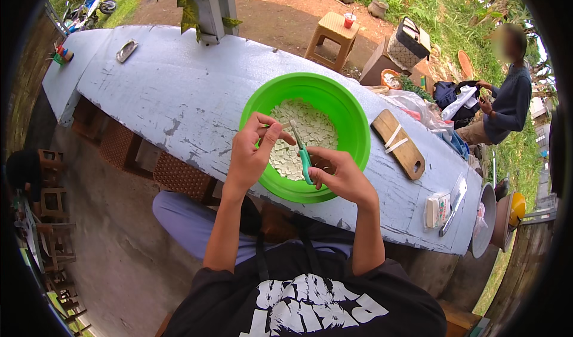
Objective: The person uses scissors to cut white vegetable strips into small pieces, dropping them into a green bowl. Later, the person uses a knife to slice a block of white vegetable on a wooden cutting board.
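A round green plastic basin (351,131) stands on the table in front of me. Many small pale cut pieces (320,124) cover its bottom. Over the basin, my left hand (253,149) pinches a short pale strip (287,124) between thumb and fingers. My right hand (340,173) grips a pair of scissors (305,160) by its green handles, with the blades pointing up and left to the strip's end. Whether the blades are closed on the strip is too small to tell. To the right of the basin, a wooden cutting board (394,135) carries two crossed pale strips (395,140).
A knife (454,205) and a wrapped white packet (437,211) lie at the table's (179,91) right end. Plastic bags (416,104) crowd the far right edge, where another person (508,100) stands. A metal ashtray (127,50) sits far left. A post (212,10) rises behind.
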The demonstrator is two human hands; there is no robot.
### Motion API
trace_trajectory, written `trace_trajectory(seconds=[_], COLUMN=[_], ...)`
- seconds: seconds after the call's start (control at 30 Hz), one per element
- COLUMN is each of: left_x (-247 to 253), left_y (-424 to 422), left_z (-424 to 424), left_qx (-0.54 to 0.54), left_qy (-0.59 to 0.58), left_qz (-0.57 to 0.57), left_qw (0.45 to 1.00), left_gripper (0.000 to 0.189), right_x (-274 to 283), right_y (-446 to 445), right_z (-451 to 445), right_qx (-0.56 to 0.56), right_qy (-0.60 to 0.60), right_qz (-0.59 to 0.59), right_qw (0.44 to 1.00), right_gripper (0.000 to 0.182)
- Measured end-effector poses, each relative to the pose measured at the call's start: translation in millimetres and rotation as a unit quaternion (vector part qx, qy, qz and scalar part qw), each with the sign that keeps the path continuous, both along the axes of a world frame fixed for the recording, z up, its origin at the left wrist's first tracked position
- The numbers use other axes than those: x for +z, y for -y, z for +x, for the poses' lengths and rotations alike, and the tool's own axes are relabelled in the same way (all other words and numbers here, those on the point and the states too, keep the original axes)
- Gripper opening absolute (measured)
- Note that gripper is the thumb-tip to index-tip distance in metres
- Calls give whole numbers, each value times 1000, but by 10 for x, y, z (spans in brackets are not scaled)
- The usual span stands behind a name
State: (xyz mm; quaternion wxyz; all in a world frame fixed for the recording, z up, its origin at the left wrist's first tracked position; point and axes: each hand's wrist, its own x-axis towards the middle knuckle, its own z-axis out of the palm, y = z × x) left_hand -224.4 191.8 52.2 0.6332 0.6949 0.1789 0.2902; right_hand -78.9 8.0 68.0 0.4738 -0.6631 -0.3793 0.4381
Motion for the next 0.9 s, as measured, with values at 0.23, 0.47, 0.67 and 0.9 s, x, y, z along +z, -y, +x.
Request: trace_trajectory(seconds=[0.23,0.47,0.67,0.9], left_x=[-49,-73,-44,-54], left_y=[-29,-15,3,-1], left_z=[12,32,26,21], left_qx=[13,23,-1,0], left_qy=[4,29,12,18], left_qz=[9,5,14,-8], left_qw=[1000,999,1000,1000], left_gripper=[24,26,26,27], right_x=[40,24,30,34], right_y=[3,-5,-16,-2], right_z=[-14,-5,-12,-34], right_qx=[-13,13,17,-4], right_qy=[-16,15,28,-10], right_qz=[-10,1,5,-33], right_qw=[1000,1000,999,999], right_gripper=[46,47,48,45])
